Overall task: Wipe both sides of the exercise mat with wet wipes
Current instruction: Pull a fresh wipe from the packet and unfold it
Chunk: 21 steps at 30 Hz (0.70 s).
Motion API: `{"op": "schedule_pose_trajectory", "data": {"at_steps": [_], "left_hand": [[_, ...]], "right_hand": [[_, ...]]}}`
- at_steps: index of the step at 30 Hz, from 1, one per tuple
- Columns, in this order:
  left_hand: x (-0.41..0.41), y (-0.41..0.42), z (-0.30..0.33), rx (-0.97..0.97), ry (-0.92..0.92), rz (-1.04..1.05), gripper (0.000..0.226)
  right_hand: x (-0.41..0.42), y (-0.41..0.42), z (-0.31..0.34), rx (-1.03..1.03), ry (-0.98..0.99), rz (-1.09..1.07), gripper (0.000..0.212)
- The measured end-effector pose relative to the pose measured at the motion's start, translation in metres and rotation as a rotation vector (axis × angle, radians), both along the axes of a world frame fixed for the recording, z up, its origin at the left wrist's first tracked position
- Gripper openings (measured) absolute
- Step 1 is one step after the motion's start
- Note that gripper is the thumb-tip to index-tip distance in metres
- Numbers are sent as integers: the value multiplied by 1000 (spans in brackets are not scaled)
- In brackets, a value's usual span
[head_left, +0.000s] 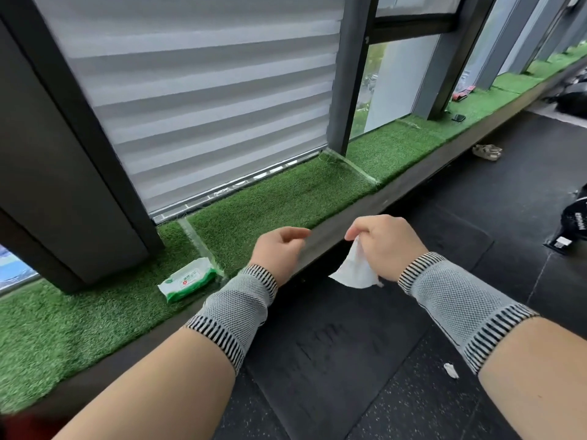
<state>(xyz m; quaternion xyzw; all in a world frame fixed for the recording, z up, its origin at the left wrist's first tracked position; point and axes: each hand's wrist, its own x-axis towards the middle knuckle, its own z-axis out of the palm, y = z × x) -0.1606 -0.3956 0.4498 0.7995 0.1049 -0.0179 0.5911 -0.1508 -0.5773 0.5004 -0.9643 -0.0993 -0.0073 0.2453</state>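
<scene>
Dark gym floor beside a turf-covered window ledge [286, 198]. Right hand [386, 246] pinches a white wipe [355, 268], which hangs unfolded below the fingers. Left hand [279, 249] is loosely curled and holds nothing. Mat [333, 360] lies directly beneath both hands, its long axis running away along the ledge. Wipe pack [187, 279] sits on the turf, nearer the left hand.

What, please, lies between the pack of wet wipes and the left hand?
In the head view, only green artificial turf with a taped seam lies between the pack of wet wipes and the left hand.
</scene>
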Motion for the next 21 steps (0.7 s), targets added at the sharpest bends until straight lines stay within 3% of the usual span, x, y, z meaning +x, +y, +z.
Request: {"op": "schedule_pose_trajectory", "data": {"at_steps": [2,4,6,9,11,13,14,16,18,20,21], "left_hand": [[-8,-8,8,-45,24,-142,20],[-16,-15,9,-219,113,-254,49],[-19,-17,6,-338,145,-330,62],[-21,-11,1,-325,85,-397,56],[-25,-7,0,-253,54,-398,44],[-30,-8,2,-327,77,-320,12],[-31,-9,4,-401,115,-256,7],[-33,-10,6,-572,196,-145,15],[-34,-7,10,-666,237,-113,14],[-36,-3,14,-693,260,-135,17],[-37,-2,16,-694,269,-146,19]], "right_hand": [[1,5,2,186,94,-75,28],[1,11,2,363,204,-123,24],[-3,18,3,647,381,-188,22],[-11,22,13,1091,648,-215,33],[-15,20,17,1265,730,-185,36],[-19,19,17,1286,735,-149,42],[-20,20,15,1274,707,-137,46],[-18,19,7,1263,582,-188,52],[-14,16,-2,1149,444,-311,36],[-16,16,-10,952,487,-333,23],[-18,17,-15,914,564,-313,27]]}}
